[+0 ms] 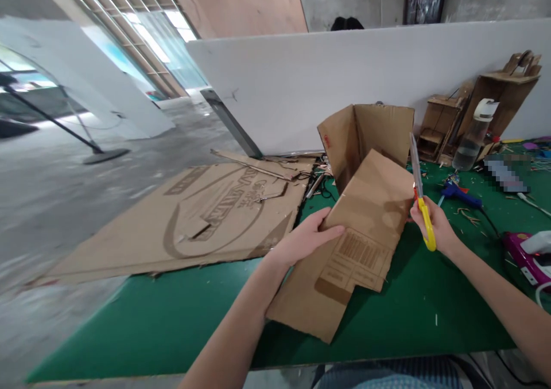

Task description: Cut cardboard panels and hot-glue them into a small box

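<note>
My left hand (307, 234) grips the left edge of a piece of cardboard (370, 205), its thumb lying on the printed face. The piece is held tilted above the green table, with a notch cut into its lower right edge. In my right hand (437, 225) are scissors (425, 222) with yellow handles, their blades pointing up beside the cardboard's upper right corner. Some right-hand fingers are hidden behind the scissors and the cardboard edge. Just behind the piece stands a folded cardboard panel (383, 128), upright and open like part of a box.
A large printed cardboard sheet (232, 205) overhangs the green table (181, 303) at left. On the right are a blue glue gun (461, 195), water bottle (471, 136), phone (507, 175), magenta device (527, 260) and cardboard models (495, 99). A white partition (275, 90) runs behind.
</note>
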{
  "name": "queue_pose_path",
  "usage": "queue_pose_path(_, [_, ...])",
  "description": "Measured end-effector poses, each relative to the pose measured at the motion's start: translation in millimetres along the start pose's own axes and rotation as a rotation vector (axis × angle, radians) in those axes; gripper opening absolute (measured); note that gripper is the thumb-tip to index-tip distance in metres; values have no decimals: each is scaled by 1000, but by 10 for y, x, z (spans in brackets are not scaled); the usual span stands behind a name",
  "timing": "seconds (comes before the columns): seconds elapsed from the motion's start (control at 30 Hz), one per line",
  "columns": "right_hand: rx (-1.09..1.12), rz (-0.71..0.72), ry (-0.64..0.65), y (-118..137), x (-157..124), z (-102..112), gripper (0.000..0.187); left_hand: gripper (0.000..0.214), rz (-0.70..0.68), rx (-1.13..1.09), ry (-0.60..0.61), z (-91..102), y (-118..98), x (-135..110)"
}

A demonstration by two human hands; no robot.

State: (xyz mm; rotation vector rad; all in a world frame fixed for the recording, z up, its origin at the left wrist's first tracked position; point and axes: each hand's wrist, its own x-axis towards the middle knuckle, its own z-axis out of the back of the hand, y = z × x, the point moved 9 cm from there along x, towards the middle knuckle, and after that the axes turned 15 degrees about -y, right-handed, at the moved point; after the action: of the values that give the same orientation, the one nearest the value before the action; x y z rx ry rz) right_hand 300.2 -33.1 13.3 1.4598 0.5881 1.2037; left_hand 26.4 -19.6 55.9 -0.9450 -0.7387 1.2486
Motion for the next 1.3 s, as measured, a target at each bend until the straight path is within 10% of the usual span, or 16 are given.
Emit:
queue_pose_path(0.27, [311,-14,-56,72,-42,-57,40,41,-250,-704,-665,274,-344,-163])
queue_pose_path(0.4, [336,-84,-62,36,-98,-85,41,52,-202,-864,-572,38,-459,-23])
queue_pose_path(0.57, [411,-206,-101,17,-148,-113,34,40,-229,-916,-718,209,-510,24])
queue_pose_path(0.87, [600,-380,-82,167,-49,-155,28,49,-68,-850,-325,-371,-410,-10])
queue_pose_path(1.3, [528,-282,-162,104,344,348,37,81,-171,-729,-266,1209,-214,282])
